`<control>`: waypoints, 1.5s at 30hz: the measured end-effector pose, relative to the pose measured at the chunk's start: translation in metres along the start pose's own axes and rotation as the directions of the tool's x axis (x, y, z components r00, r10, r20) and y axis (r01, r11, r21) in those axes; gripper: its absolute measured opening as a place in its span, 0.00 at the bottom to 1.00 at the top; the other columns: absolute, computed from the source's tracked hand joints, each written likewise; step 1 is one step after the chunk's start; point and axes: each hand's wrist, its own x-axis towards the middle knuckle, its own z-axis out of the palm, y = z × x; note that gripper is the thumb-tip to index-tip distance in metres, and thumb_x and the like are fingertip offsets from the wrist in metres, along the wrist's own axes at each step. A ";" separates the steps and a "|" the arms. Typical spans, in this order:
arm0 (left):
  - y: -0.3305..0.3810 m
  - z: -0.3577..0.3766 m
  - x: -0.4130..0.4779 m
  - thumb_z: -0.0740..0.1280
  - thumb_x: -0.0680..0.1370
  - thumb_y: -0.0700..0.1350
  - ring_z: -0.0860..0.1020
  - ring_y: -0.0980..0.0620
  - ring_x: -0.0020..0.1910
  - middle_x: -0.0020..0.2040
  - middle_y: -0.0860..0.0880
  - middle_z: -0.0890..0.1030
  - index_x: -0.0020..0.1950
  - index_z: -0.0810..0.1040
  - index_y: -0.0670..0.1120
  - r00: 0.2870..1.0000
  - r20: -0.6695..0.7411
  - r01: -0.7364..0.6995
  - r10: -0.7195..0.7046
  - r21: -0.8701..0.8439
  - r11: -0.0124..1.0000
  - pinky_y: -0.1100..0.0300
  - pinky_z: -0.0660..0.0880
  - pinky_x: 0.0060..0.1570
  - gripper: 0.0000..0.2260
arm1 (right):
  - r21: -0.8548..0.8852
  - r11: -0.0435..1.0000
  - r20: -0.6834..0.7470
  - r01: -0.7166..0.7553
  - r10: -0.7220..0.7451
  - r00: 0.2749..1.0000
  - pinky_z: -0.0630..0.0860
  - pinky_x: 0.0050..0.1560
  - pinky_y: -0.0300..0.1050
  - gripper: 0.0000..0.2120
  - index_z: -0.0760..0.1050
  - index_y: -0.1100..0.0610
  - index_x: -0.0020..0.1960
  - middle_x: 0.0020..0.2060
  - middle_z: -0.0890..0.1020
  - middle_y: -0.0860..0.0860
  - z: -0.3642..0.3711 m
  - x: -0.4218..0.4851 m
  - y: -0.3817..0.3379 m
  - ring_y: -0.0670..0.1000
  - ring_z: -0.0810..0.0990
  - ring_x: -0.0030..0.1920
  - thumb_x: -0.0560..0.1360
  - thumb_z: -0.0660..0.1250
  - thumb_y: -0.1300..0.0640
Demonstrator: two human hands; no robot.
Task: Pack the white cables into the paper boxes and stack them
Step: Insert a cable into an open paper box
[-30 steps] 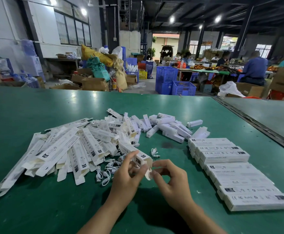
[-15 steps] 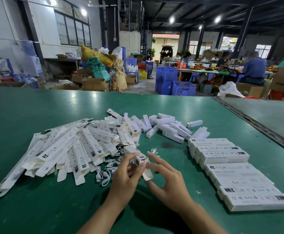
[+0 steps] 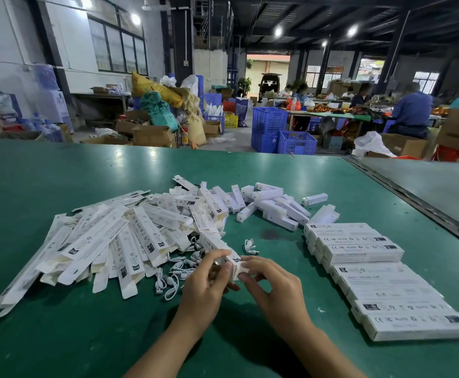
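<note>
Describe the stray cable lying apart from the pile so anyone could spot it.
On the green table, look in the gap between the messy box pile and the neat stacked boxes. A small coiled white cable lies there alone, beside a dark stain.

One paper box (image 3: 218, 244) sits at lower centre. One white cable (image 3: 250, 245) lies alone mid-frame. The tangle of cables (image 3: 173, 271) and the flat cartons (image 3: 108, 241) at left are heaped past counting. Two banks of packed boxes (image 3: 359, 241) stand at right.

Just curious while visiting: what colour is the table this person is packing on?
Green. The table shows best in the head view.
</note>
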 end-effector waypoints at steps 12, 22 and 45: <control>-0.004 0.000 0.000 0.64 0.76 0.60 0.85 0.51 0.41 0.43 0.52 0.85 0.56 0.76 0.68 1.000 -0.010 -0.007 0.007 -0.020 1.000 0.57 0.80 0.46 0.09 | 0.014 1.000 0.025 0.025 -0.026 0.999 0.80 0.48 0.39 0.02 0.82 0.59 0.47 0.51 0.84 0.47 -0.001 -0.002 0.003 0.41 0.82 0.49 0.74 0.72 0.63; -0.006 -0.004 0.000 0.66 0.77 0.54 0.83 0.50 0.45 0.42 0.53 0.84 0.57 0.78 0.64 0.999 0.019 -0.039 0.038 0.044 0.998 0.50 0.79 0.51 0.10 | 0.089 0.989 0.036 -0.118 0.115 0.993 0.76 0.45 0.31 0.07 0.81 0.58 0.44 0.43 0.84 0.44 -0.005 0.000 0.000 0.41 0.82 0.42 0.70 0.76 0.64; 0.001 -0.007 0.006 0.72 0.73 0.50 0.85 0.52 0.40 0.49 0.50 0.85 0.74 0.53 0.70 0.944 -0.331 -0.057 0.004 -0.149 0.987 0.65 0.77 0.42 0.39 | 0.716 0.312 0.230 -0.625 0.739 0.633 0.77 0.38 0.36 0.12 0.86 0.53 0.48 0.39 0.84 0.51 -0.003 0.010 0.007 0.44 0.77 0.37 0.79 0.64 0.61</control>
